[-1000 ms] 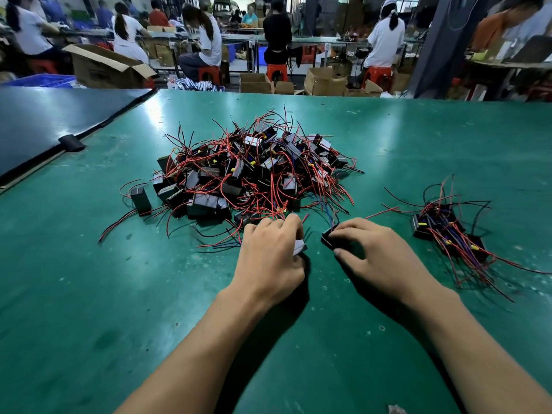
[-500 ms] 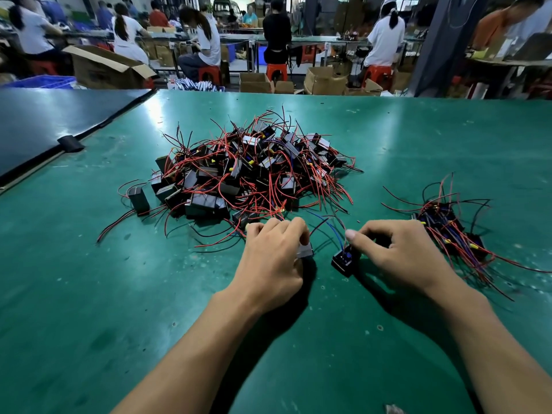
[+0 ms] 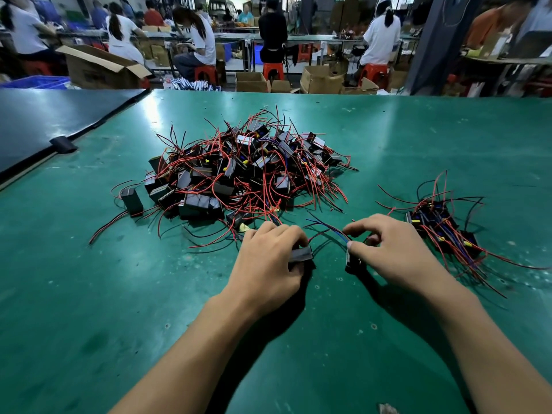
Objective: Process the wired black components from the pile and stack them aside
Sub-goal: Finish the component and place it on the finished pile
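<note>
The pile [image 3: 245, 171] lies on the bench [image 3: 89, 294] at its middle, toward the far edge, and a lone component [image 3: 131, 200] sits just left of it. A smaller heap [image 3: 442, 228] lies well apart, nearer the right edge. The left hand [image 3: 265, 264] rests at the pile's near side, and the right hand [image 3: 391, 252] rests between pile and heap (each grips a component [image 3: 301, 253] low over the bench).

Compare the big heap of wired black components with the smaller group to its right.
The central heap holds far more pieces than the right group. The central heap mounds up in layers; the right group lies low. Red wires dominate the central heap, while the right group shows more blue. Both are wired black blocks on the green table.
</note>
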Demonstrator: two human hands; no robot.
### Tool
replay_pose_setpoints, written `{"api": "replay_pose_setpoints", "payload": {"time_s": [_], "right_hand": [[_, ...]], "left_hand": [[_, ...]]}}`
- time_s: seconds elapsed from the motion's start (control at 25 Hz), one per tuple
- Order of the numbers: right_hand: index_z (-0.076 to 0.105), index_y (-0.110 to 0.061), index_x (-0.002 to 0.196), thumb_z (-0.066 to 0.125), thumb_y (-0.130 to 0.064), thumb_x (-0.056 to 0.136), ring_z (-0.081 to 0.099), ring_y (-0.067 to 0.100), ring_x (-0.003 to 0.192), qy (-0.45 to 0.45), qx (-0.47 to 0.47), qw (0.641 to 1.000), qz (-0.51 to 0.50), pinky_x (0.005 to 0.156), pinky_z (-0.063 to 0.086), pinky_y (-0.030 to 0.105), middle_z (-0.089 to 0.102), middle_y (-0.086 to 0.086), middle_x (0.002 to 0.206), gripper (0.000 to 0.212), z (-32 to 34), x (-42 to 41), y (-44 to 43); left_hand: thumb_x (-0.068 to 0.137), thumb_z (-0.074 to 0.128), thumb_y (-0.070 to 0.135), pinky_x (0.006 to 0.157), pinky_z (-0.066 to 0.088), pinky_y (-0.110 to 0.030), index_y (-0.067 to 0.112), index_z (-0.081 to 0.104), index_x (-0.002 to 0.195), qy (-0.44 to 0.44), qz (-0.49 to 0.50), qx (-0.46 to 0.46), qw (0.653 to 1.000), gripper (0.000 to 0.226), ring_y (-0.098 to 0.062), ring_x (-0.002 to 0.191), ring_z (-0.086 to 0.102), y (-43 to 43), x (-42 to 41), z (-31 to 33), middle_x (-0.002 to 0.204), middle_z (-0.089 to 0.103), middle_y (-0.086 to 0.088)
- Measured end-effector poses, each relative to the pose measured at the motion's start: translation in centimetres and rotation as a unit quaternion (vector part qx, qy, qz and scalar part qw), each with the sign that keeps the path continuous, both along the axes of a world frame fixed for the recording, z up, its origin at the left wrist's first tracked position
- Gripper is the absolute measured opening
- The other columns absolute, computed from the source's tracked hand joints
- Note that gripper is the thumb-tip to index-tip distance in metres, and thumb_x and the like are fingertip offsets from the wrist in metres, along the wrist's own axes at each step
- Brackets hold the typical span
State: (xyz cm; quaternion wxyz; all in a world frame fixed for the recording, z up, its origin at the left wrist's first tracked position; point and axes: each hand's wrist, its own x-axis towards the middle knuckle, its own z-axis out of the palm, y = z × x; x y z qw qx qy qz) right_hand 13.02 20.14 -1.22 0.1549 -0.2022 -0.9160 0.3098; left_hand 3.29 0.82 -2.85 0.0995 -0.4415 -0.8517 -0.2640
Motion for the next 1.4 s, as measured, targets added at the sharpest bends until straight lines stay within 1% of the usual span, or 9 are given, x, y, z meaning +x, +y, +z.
{"api": "replay_pose_setpoints", "payload": {"time_s": [0.12,0.28,0.4,0.56,0.76,1.0,1.08,1.24,1.4], "right_hand": [[0.07,-0.032,0.093,0.068,-0.008,0.08,0.06,0.001,0.061,-0.002,-0.008,1.0,-0.006,0.06,0.043,0.006,0.067,-0.019,0.079,0.027,0.2,0.0,0.0],[0.071,-0.028,0.1,0.063,-0.004,0.081,0.064,0.017,0.072,0.014,-0.04,0.999,-0.022,0.067,0.047,0.017,0.07,-0.014,0.083,0.032,0.1,-0.1,0.3],[0.07,-0.03,0.097,0.063,-0.004,0.083,0.062,0.013,0.067,0.031,-0.06,0.997,-0.042,0.063,0.044,0.014,0.069,-0.011,0.083,0.03,-0.2,-0.2,0.5],[0.069,-0.03,0.095,0.07,-0.026,0.089,0.053,-0.004,0.055,0.072,-0.06,0.992,-0.083,0.056,0.038,0.007,0.066,-0.008,0.075,0.006,-0.7,-0.4,0.6],[0.07,-0.026,0.092,0.069,-0.037,0.091,0.053,-0.003,0.056,0.078,-0.069,0.99,-0.097,0.056,0.038,0.007,0.063,-0.007,0.07,0.011,-1.0,-0.4,0.8],[0.07,-0.025,0.1,0.044,-0.034,0.104,0.051,0.009,0.056,0.147,-0.12,0.969,-0.156,0.06,0.044,0.025,0.069,-0.007,0.076,0.027,-0.6,-0.6,0.9],[0.07,-0.025,0.098,0.052,-0.036,0.101,0.058,0.014,0.064,0.166,-0.116,0.967,-0.155,0.064,0.046,0.027,0.07,-0.007,0.078,0.022,-0.3,-0.3,1.0],[0.075,-0.026,0.087,0.077,-0.031,0.085,0.061,0.003,0.065,0.105,-0.079,0.989,-0.062,0.064,0.044,0.01,0.072,-0.009,0.078,0.005,-0.1,0.0,0.2],[0.075,-0.025,0.094,0.077,-0.013,0.084,0.061,-0.005,0.063,0.091,-0.086,0.992,-0.014,0.065,0.043,0.005,0.074,-0.009,0.079,0.015,-0.1,0.0,0.1]], "left_hand": [[0.078,0.071,0.031,0.08,0.04,-0.037,0.022,0.061,0.091,-0.013,-0.006,0.01,1.0,0.019,-0.019,0.09,0.052,0.0,-0.2,0.0,0.09,0.063,0.008],[0.079,0.072,0.043,0.073,0.042,-0.033,0.021,0.06,0.085,-0.051,-0.032,0.026,0.998,0.025,-0.016,0.081,0.051,0.0,0.3,0.3,0.082,0.06,0.007],[0.08,0.071,0.036,0.071,0.041,-0.033,0.021,0.059,0.087,-0.029,-0.016,0.011,0.999,0.02,-0.017,0.085,0.049,0.0,0.4,0.3,0.085,0.059,0.006],[0.082,0.067,0.024,0.076,0.042,-0.035,0.018,0.059,0.086,-0.017,-0.008,-0.017,1.0,0.011,-0.017,0.087,0.046,0.1,0.4,0.4,0.086,0.058,0.003],[0.083,0.063,0.02,0.08,0.05,-0.038,0.017,0.069,0.089,-0.042,0.008,-0.037,0.998,0.009,-0.024,0.093,0.059,0.0,0.5,0.9,0.09,0.068,-0.001],[0.082,0.064,0.015,0.08,0.053,-0.036,0.019,0.074,0.09,-0.072,0.008,-0.036,0.997,0.013,-0.024,0.092,0.063,-0.1,0.4,1.5,0.088,0.073,-0.002],[0.082,0.062,0.015,0.079,0.052,-0.037,0.018,0.071,0.092,-0.074,0.006,-0.034,0.997,0.014,-0.025,0.092,0.063,0.0,0.3,1.5,0.087,0.073,-0.003],[0.084,0.062,0.038,0.084,0.044,-0.036,0.026,0.062,0.105,0.001,0.015,-0.016,1.0,0.024,-0.022,0.095,0.055,0.1,0.1,1.2,0.087,0.069,0.004],[0.083,0.067,0.044,0.084,0.042,-0.038,0.02,0.066,0.096,0.026,0.009,0.02,0.999,0.028,-0.021,0.096,0.051,0.1,-0.5,0.8,0.089,0.069,0.006]]}}
